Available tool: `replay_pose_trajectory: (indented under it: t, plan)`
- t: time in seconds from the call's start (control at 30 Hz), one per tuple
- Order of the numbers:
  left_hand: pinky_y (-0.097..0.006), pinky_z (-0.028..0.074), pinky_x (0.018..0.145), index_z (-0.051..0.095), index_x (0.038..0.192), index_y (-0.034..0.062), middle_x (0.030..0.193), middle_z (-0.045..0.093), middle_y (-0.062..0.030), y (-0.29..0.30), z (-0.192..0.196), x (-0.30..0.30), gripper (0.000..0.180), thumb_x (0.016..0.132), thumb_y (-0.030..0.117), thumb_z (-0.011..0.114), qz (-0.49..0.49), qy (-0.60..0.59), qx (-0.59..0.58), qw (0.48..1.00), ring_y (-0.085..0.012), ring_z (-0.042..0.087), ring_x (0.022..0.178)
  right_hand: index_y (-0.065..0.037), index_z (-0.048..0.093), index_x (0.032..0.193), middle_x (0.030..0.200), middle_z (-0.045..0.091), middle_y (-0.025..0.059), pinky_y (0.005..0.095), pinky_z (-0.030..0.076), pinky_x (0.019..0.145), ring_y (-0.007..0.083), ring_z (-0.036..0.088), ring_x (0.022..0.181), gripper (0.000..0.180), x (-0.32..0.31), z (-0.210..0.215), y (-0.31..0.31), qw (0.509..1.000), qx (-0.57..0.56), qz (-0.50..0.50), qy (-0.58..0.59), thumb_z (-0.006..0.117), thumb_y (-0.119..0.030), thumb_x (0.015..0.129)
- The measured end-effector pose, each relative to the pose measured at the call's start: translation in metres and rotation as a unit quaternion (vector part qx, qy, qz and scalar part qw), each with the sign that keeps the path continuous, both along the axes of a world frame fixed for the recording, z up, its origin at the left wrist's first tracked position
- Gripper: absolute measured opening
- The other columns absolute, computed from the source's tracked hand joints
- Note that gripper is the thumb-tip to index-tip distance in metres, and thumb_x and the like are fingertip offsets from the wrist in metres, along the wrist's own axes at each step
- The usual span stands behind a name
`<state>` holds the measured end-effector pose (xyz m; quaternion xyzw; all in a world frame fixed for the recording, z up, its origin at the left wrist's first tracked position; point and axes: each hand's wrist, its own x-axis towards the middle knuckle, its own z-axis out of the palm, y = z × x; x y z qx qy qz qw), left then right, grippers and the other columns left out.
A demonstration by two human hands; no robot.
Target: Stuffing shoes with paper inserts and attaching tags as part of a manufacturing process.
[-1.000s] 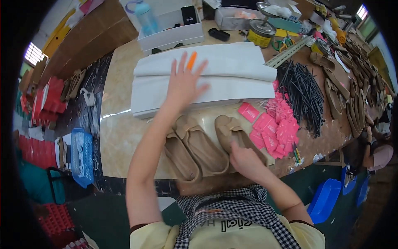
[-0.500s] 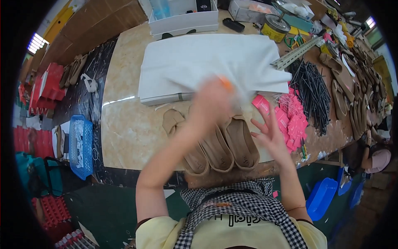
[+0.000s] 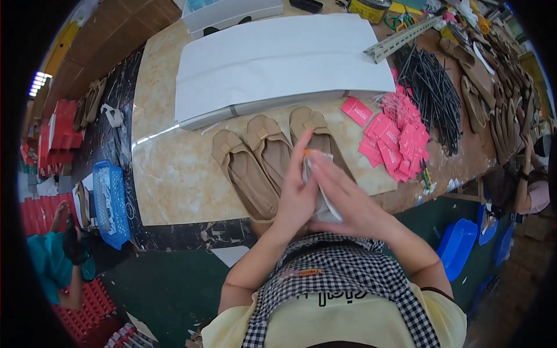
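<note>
My left hand (image 3: 297, 194) and my right hand (image 3: 350, 203) are pressed together, palms facing, with fingers stretched away from me. Between them is a crumpled piece of thin white paper (image 3: 328, 212), mostly hidden by the hands. A small orange patch shows at the fingertips; I cannot tell what it is. Below and beyond my hands lie three beige flat shoes with bows: a left one (image 3: 246, 180), a middle one (image 3: 268, 152) and a right one (image 3: 310, 120), partly covered by my hands. Behind them is a stack of white paper sheets (image 3: 278, 64).
Pink tags (image 3: 400, 136) and black sticks (image 3: 432, 93) are heaped at right, near a perforated metal strip (image 3: 403, 39). More beige shoes (image 3: 505, 110) line the far right. A blue basket (image 3: 110, 203) stands left. A co-worker (image 3: 55, 255) is at lower left, another (image 3: 534, 180) at right.
My left hand has come back from the paper stack with a white sheet. My right hand, open by the tags before, has moved left to meet it. The stack's top now lies flatter.
</note>
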<state>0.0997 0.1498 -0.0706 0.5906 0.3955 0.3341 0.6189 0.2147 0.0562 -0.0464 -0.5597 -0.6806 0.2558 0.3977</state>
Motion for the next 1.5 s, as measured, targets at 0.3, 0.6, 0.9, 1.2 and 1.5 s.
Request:
replay_pose_trajectory:
  t: [0.3, 0.6, 0.9, 1.2, 1.5]
  plan:
    - [-0.037, 0.046, 0.081, 0.070, 0.083, 0.0021, 0.089, 0.069, -0.0137, -0.062, -0.037, -0.006, 0.028, 0.084, 0.029, 0.064, -0.301, 0.284, 0.362, 0.835, -0.0244, 0.065, 0.089, -0.005, 0.071, 0.112, 0.094, 0.054, 0.0082, 0.0348, 0.050, 0.076, 0.0250, 0.059, 0.089, 0.032, 0.037, -0.056, 0.023, 0.980, -0.048, -0.036, -0.191, 0.068, -0.009, 0.081]
    - [-0.036, 0.043, 0.080, 0.064, 0.073, 0.0051, 0.079, 0.067, -0.0116, -0.060, -0.052, -0.005, 0.018, 0.078, 0.022, 0.070, -0.266, 0.271, 0.422, 0.823, -0.0223, 0.065, 0.080, -0.001, 0.054, 0.130, 0.099, 0.054, 0.0126, 0.0408, 0.048, 0.081, 0.0323, 0.057, 0.095, 0.059, 0.043, -0.072, 0.063, 0.985, -0.001, 0.001, -0.175, 0.073, -0.020, 0.078]
    - [-0.041, 0.049, 0.068, 0.068, 0.065, 0.0114, 0.062, 0.063, -0.0076, 0.047, 0.000, 0.039, 0.041, 0.087, 0.046, 0.061, -0.275, 0.381, 0.504, 0.725, -0.0256, 0.063, 0.062, -0.003, 0.049, 0.136, 0.103, 0.056, 0.0172, 0.0411, 0.047, 0.087, 0.0352, 0.055, 0.102, 0.064, 0.064, -0.091, 0.065, 0.977, -0.038, -0.179, -0.105, 0.074, -0.012, 0.078]
    - [-0.047, 0.048, 0.088, 0.069, 0.112, 0.0159, 0.103, 0.059, -0.0191, 0.201, -0.039, 0.052, 0.031, 0.086, 0.033, 0.065, -0.025, 0.266, 0.427, 0.864, -0.0343, 0.058, 0.103, -0.004, 0.042, 0.143, 0.126, 0.057, 0.0154, 0.0378, 0.047, 0.097, 0.0298, 0.054, 0.118, 0.066, 0.039, -0.057, -0.009, 0.968, -0.080, -0.215, 0.100, 0.072, -0.014, 0.084]
    - [-0.042, 0.043, 0.099, 0.065, 0.108, 0.0050, 0.120, 0.062, -0.0184, 0.039, 0.018, -0.004, 0.032, 0.080, 0.018, 0.069, -0.169, -0.034, 0.480, 0.861, -0.0279, 0.056, 0.116, -0.002, 0.050, 0.132, 0.123, 0.061, 0.0114, 0.0340, 0.054, 0.090, 0.0198, 0.065, 0.105, 0.038, 0.010, -0.022, 0.012, 0.645, -0.337, -0.195, 0.657, 0.053, -0.019, 0.098]
